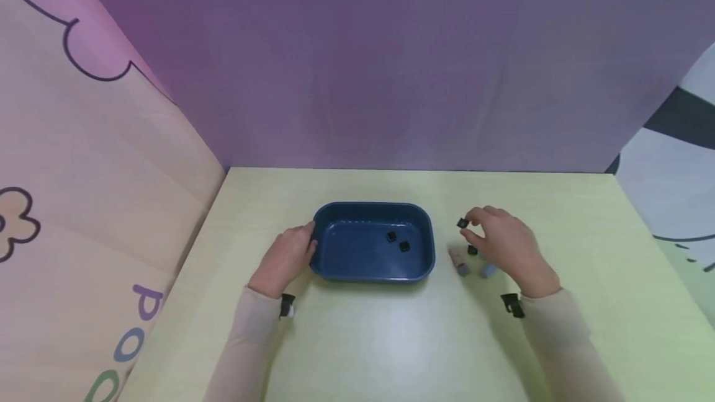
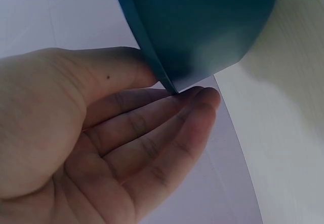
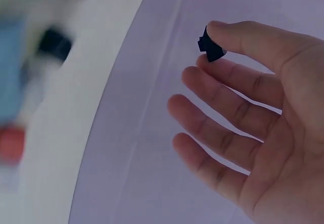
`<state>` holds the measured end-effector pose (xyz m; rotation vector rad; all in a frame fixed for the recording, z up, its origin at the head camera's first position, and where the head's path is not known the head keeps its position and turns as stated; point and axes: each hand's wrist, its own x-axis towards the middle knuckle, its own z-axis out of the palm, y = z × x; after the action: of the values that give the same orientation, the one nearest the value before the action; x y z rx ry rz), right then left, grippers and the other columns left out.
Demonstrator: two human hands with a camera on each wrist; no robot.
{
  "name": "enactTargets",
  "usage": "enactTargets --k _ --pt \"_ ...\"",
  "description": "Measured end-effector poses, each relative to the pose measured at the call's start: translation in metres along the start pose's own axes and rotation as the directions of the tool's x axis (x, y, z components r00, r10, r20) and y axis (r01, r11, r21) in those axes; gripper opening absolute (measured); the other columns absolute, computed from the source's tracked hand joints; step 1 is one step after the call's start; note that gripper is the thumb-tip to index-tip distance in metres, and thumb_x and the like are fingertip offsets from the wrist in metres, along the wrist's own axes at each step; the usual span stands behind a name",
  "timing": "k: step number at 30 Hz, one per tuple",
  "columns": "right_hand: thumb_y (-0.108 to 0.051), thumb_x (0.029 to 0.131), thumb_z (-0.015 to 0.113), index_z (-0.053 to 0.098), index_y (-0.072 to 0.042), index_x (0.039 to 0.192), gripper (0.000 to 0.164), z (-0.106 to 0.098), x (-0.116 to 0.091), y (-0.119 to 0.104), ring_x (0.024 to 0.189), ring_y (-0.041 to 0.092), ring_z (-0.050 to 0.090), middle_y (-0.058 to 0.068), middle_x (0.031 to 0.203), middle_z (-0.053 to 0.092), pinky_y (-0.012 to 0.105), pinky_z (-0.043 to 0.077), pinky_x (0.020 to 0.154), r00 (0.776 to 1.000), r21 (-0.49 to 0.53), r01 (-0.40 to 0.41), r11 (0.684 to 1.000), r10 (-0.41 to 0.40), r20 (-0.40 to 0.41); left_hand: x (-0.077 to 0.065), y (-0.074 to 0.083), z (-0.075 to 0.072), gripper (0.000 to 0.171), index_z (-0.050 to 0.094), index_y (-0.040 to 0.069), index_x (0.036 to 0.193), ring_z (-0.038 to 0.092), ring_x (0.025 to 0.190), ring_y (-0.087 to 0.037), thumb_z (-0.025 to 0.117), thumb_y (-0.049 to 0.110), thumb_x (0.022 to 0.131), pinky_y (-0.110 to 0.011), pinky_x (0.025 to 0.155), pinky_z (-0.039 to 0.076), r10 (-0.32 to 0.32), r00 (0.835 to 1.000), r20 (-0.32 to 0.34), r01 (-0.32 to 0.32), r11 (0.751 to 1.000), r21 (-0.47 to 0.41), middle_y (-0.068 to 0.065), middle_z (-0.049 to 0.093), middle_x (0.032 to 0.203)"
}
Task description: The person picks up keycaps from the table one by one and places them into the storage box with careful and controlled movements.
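A blue rectangular tray (image 1: pixel 372 277) sits on the table, two small black keycaps (image 1: pixel 404 246) lying in its right half. My left hand (image 1: pixel 283 258) grips the tray's left end; in the left wrist view the thumb lies against the tray wall (image 2: pixel 202 31) and the fingers curl at its rim. To the right of the tray, my right hand (image 1: pixel 507 247) pinches another black keycap (image 3: pixel 214 45) between thumb and index fingertip, the other fingers spread loosely. Below that hand, one more black keycap (image 1: pixel 472 250) rests on the table.
Near the right hand lie a small pinkish piece (image 1: pixel 458 260) and a light blue piece (image 1: pixel 488 270). A blurred red piece (image 3: pixel 11 144) shows in the right wrist view. A purple backdrop (image 1: pixel 368 67) stands behind the pale table (image 1: pixel 368 346), with a printed sheet (image 1: pixel 100 203) at left.
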<state>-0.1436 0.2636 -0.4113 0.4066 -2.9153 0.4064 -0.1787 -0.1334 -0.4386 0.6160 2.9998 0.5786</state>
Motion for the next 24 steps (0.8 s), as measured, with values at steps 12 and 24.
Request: enactTargets --k 12,24 --pt "-0.022 0.089 0.077 0.071 -0.006 0.106 0.024 0.024 0.027 -0.041 0.083 0.025 0.066 0.007 0.096 0.069 0.043 0.058 0.067 0.991 0.018 0.129 0.992 -0.129 0.041 0.006 0.008 0.003 0.041 0.055 -0.014 0.132 0.067 0.104 -0.040 0.065 0.003 0.095 -0.048 0.087 0.058 0.035 0.999 -0.003 -0.035 0.999 0.021 -0.030 0.065 0.117" --pt "-0.023 0.089 0.077 0.072 -0.008 0.105 0.023 0.026 0.026 -0.043 0.084 0.027 0.064 0.007 0.094 0.067 0.045 0.058 0.066 0.989 0.002 0.138 0.990 -0.138 0.047 0.008 0.014 0.007 0.041 0.055 -0.013 0.132 0.067 0.103 -0.038 0.064 0.003 0.096 -0.047 0.086 0.058 0.051 0.999 0.007 -0.051 0.998 0.020 -0.029 0.066 0.116"
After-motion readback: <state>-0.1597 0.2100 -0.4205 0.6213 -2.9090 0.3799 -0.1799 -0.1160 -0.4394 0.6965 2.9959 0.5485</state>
